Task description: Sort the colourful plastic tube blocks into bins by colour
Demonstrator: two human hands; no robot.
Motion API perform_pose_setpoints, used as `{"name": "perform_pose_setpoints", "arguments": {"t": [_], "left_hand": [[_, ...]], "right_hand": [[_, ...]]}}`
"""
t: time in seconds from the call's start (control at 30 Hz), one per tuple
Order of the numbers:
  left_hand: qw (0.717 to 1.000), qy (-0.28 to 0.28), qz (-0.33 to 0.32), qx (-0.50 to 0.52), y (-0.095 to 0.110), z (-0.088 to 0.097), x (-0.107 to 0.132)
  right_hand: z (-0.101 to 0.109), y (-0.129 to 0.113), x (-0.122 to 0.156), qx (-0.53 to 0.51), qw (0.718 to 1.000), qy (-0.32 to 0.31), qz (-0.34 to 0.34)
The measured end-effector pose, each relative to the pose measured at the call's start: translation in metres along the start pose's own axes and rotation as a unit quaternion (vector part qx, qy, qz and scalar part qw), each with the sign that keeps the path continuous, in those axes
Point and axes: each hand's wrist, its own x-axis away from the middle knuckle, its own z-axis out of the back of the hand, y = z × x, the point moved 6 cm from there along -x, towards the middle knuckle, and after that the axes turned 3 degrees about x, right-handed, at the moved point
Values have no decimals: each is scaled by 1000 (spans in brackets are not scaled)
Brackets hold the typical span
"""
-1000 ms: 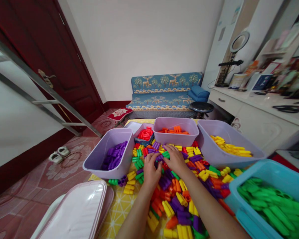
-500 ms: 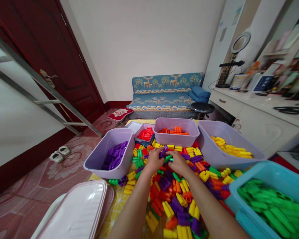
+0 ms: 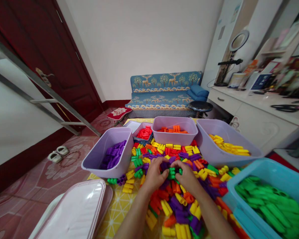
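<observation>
A heap of short plastic tube pieces (image 3: 179, 199) in purple, green, red, orange and yellow covers a yellow patterned table (image 3: 114, 215). Over the middle of the heap my left hand (image 3: 154, 174) is closed round purple pieces (image 3: 165, 165). My right hand (image 3: 188, 176) is closed round green pieces (image 3: 172, 172). The two hands are close together, fingertips almost meeting, with the joined purple and green pieces between them.
Lilac bins hold purple pieces (image 3: 107, 156), orange pieces (image 3: 174, 130) and yellow pieces (image 3: 225, 146); a small box (image 3: 144, 132) holds red ones. A blue bin (image 3: 269, 196) of green pieces stands at the right. A pink lid (image 3: 77, 212) lies at the front left.
Both hands have drawn back toward me from the far side of the heap and closed together, taking up purple and green pieces.
</observation>
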Motion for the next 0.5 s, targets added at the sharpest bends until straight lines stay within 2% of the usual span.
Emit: {"name": "perform_pose_setpoints", "arguments": {"t": [0.13, 0.27, 0.37, 0.5], "left_hand": [[998, 41, 31, -24, -4, -5, -2], [993, 91, 61, -43, -9, -7, -2], [993, 90, 65, -28, -13, -8, -3], [994, 84, 60, -30, -16, -9, -2]], "right_hand": [[-3, -7, 3, 88, 994, 14, 66], [-4, -10, 5, 111, 989, 17, 93], [-4, -6, 4, 122, 987, 24, 100], [-2, 1, 0, 121, 989, 43, 70]]}}
